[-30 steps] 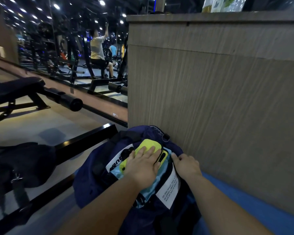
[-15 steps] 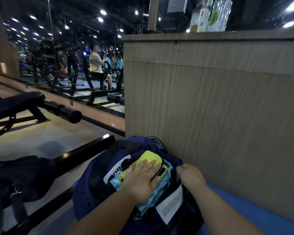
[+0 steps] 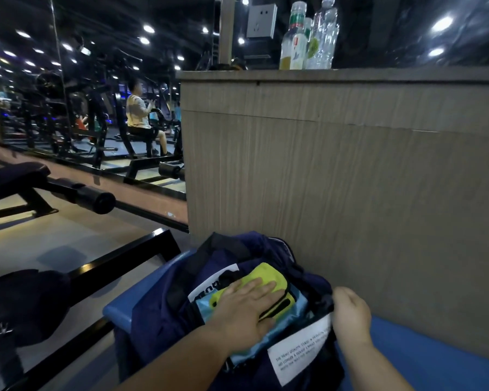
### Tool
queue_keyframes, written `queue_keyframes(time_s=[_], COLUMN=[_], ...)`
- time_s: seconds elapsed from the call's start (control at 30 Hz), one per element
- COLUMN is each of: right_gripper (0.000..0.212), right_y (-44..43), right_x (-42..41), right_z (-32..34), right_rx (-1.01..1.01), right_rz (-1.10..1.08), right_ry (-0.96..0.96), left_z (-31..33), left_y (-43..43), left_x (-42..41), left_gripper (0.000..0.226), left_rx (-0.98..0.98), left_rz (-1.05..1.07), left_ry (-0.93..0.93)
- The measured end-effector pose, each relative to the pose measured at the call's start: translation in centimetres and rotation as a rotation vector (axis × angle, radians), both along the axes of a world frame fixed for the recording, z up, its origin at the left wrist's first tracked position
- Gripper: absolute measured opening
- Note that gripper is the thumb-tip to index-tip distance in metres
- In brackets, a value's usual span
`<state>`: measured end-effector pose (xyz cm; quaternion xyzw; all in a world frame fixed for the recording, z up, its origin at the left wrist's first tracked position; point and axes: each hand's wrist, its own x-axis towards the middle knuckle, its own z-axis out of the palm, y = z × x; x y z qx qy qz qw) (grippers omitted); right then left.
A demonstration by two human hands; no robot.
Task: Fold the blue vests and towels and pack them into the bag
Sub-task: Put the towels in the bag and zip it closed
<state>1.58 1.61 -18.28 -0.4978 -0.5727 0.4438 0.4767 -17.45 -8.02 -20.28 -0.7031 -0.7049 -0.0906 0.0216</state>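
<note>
From the head camera, my left hand (image 3: 243, 309) lies flat, fingers straight, pressing a yellow-green piece (image 3: 268, 273) and the folded light-blue fabric (image 3: 249, 352) inside the open navy bag (image 3: 158, 314). My right hand (image 3: 350, 314) curls round the bag's right rim, gripping it. The bag sits on a blue bench (image 3: 424, 359) beside a wooden counter (image 3: 336, 179).

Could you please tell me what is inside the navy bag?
A folded light-blue cloth with a yellow-green piece on top, pressed flat by the left hand. The right hand grips the rim of the bag. Anything beneath the cloth is hidden.
</note>
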Motion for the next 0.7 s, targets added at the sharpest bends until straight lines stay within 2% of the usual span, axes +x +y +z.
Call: queue_keyframes(time_s=[0.23,0.37,0.47,0.6,0.7], right_gripper=[0.029,0.032,0.037,0.036,0.027], right_y=[-2.8,-4.1,-5.1,-4.7,-3.7], right_x=[11.0,16.7,19.7,20.9,20.0], right_z=[1.0,1.6,2.1,2.0,1.5], right_rx=[-0.060,-0.046,0.015,0.029,0.154], right_rz=[-0.307,-0.442,-0.435,-0.231,-0.119], right_ry=[0.137,0.092,-0.007,-0.384,-0.644], left_z=[0.4,0.6,0.6,0.6,0.8], left_y=[2.3,3.6,4.5,5.1,4.9], left_x=[9.7,15.5,18.4,19.6,19.2], left_gripper=[0.058,0.069,0.071,0.088,0.079], left_rx=[-0.032,-0.031,-0.030,-0.026,0.034], left_rz=[-0.275,-0.399,-0.474,-0.523,-0.493], left_ry=[-0.046,-0.078,-0.100,-0.141,-0.349])
